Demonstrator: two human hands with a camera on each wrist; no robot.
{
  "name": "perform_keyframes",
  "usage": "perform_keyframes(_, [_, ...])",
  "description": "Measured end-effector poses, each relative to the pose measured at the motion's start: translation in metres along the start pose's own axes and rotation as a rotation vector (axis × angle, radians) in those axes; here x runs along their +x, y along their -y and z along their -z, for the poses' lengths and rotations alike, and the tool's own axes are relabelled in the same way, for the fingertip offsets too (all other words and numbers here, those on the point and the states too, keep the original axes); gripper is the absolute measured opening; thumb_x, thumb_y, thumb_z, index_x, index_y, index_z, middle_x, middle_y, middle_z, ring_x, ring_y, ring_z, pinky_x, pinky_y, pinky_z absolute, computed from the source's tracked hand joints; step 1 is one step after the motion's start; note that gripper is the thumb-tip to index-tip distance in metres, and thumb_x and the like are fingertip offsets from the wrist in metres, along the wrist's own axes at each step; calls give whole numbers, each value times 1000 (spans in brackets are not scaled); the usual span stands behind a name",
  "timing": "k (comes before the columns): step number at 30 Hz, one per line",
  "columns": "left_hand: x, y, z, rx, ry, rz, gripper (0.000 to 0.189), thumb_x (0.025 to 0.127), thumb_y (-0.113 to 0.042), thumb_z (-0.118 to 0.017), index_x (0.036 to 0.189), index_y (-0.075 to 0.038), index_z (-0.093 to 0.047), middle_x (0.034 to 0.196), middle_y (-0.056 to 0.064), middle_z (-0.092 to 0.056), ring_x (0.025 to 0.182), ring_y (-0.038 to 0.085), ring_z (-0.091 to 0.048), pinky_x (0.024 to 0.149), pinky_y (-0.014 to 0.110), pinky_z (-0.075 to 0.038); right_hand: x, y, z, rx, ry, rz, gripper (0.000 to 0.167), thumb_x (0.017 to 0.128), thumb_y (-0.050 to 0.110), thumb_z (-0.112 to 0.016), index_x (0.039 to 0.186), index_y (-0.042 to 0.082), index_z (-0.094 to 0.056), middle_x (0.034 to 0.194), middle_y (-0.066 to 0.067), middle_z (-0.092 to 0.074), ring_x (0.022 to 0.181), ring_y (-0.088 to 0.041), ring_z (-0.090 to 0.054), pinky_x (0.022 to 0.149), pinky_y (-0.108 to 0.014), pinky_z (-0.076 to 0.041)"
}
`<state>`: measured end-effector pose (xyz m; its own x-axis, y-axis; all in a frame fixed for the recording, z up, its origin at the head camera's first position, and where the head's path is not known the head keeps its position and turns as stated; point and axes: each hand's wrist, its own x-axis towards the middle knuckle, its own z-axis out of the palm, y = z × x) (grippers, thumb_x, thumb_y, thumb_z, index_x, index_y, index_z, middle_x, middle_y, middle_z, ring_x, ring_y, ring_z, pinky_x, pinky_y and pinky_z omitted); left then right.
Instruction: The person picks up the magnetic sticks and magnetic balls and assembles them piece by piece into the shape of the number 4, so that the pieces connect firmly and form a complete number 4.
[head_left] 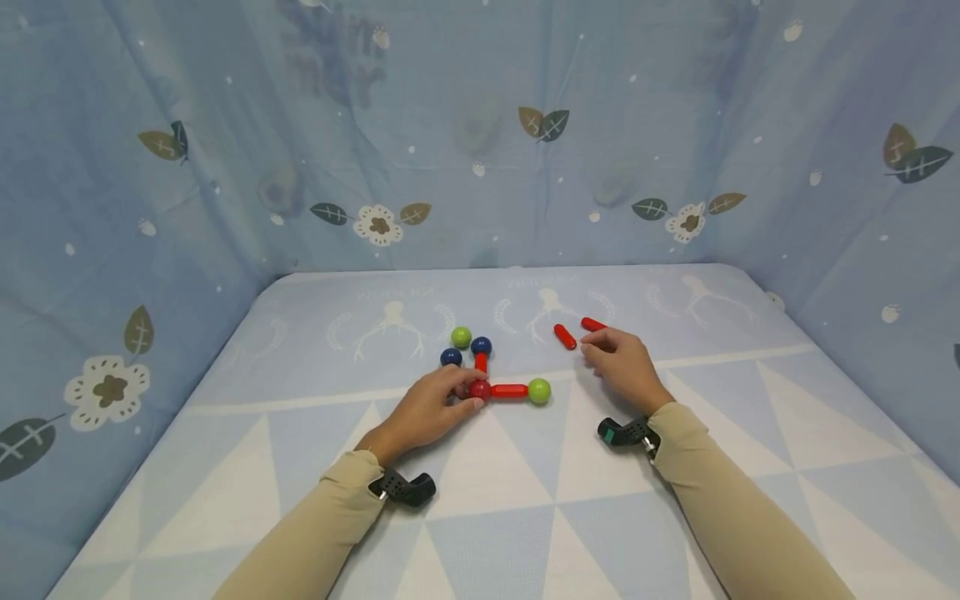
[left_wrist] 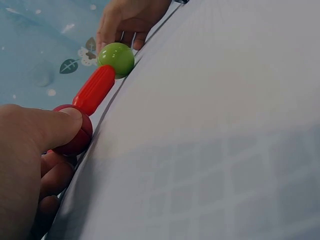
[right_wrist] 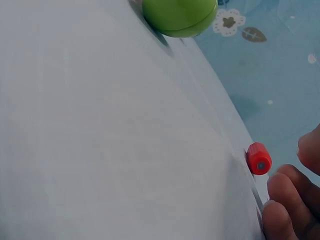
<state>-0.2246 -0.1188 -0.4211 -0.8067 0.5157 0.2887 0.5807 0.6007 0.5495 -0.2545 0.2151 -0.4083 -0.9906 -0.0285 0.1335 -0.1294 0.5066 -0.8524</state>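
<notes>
My left hand [head_left: 426, 412] pinches a dark red ball [head_left: 481, 390], the thumb lying across it in the left wrist view. From that ball a red rod [head_left: 510, 391] runs right to a green ball [head_left: 539, 391]. Another red rod [head_left: 481, 362] points away from me, with a dark blue ball [head_left: 482, 346] at its far end. My right hand [head_left: 622, 367] hovers over the table with loosely bent fingers and nothing between them. Just beyond its fingertips lie a loose red rod [head_left: 565, 337] and a second loose rod [head_left: 593, 324], partly hidden by the hand.
Behind my left hand sit another dark blue ball [head_left: 451, 357] and another green ball [head_left: 461, 337], close to the joined pieces. A patterned cloth covers the table [head_left: 495, 467]. Blue printed curtains [head_left: 480, 150] hang at the back and both sides.
</notes>
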Motion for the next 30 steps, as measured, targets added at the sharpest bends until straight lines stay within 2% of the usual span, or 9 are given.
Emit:
perform_keyframes(9, [1,2,2,-17,-12,15,40,92,-22,-75,130,-19,-65,96,-4,-58,85,13,-55,75,32,-46,11,1,-1,-7,-14,-29,29,99,20,-63,120,1,-65,113,-14,-65,89,-25,-61,73,-26,-53])
perform_keyframes(15, [1,2,1,-29,-25,15,40,91,-22,-76,130,-18,-66,96,-4,-59,84,12,-55,74,31,-46,19,5,-1,-56,8,-54,31,98,20,-62,124,2,-63,120,-15,-63,90,-27,-62,77,-32,-52])
perform_keyframes(23, [0,1,-2,-30,-8,34,40,92,-23,-75,131,-19,-65,97,-7,-58,84,10,-55,73,30,-47,33,9,-9,-170,53,-70,37,96,21,-63,128,3,-60,125,-21,-62,114,-35,-58,97,-48,-45])
perform_keyframes(30, [1,2,-3,-25,-13,34,39,92,-23,-74,130,-19,-65,96,-8,-57,83,9,-55,72,29,-46,45,11,-19,-220,62,-77,37,93,21,-66,124,1,-62,119,-20,-64,108,-35,-58,96,-47,-44])
